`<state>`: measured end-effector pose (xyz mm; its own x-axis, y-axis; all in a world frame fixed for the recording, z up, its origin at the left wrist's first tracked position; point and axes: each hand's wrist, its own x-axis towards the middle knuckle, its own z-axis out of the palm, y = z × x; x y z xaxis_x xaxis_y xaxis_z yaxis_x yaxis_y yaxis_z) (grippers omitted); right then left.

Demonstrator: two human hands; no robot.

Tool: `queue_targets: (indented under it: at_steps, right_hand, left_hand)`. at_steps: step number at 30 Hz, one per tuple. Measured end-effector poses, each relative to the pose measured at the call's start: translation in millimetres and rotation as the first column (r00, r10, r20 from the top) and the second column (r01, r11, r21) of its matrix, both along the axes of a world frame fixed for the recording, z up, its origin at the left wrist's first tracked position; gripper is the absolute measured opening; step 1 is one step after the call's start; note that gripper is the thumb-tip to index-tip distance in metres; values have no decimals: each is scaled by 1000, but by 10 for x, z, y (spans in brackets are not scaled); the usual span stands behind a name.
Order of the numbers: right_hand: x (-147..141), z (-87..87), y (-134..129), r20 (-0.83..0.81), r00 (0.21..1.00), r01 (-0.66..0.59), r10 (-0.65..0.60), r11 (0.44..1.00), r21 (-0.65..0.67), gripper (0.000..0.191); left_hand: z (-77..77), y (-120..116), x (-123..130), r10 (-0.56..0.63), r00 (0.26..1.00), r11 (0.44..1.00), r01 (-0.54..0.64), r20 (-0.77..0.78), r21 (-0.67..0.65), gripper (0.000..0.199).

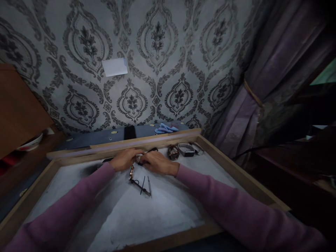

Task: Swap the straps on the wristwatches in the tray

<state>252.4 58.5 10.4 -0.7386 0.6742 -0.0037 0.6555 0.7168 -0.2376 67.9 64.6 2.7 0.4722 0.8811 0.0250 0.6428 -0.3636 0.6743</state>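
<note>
My left hand (124, 160) and my right hand (160, 163) meet near the far side of a wooden-framed tray (223, 164). Between them, their closed fingers hold a small wristwatch (138, 159), mostly covered. Just nearer to me lies a rose-gold watch (131, 173) with a dark strap. Beside that strap rest a slim metal tool (149, 186) and a thin dark stick-like piece (142, 185). Right of my right hand sit a brown-and-gold watch (173, 152), a grey-banded smartwatch (186, 150) and another watch (198, 149). A dark item (107, 160) is partly hidden behind my left wrist.
Behind the tray, a blue cloth (166, 128) and a black flat object (129, 132) lie on a blue patterned surface (105, 137). A patterned wall (157, 70) rises behind. A wooden cabinet (21, 108) is at left, a tied curtain (241, 115) at right.
</note>
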Motion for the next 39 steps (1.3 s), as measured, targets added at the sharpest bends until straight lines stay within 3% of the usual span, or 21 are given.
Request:
queue_targets:
  at_steps: [8, 18, 22, 28, 39]
  right_hand:
    - [15, -19, 13, -17, 1000, -11, 11, 1000, 11, 22]
    - [36, -46, 58, -57, 998, -22, 24, 999, 34, 17]
    - [41, -44, 53, -69, 997, -32, 35, 999, 35, 18]
    - [48, -71, 71, -79, 996, -25, 28, 999, 29, 18]
    - [56, -74, 77, -65, 998, 8, -6, 999, 35, 18]
  left_hand:
    - [204, 102, 13, -212, 951, 971, 231, -226, 58, 25]
    - [236, 256, 52, -344, 922, 939, 338, -179, -63, 37]
    - [219, 271, 58, -354, 929, 931, 338, -109, -136, 32]
    - [223, 270, 103, -270, 962, 954, 264, -32, -140, 24]
    - [291, 238, 138, -214, 974, 955, 194, -70, -223, 26]
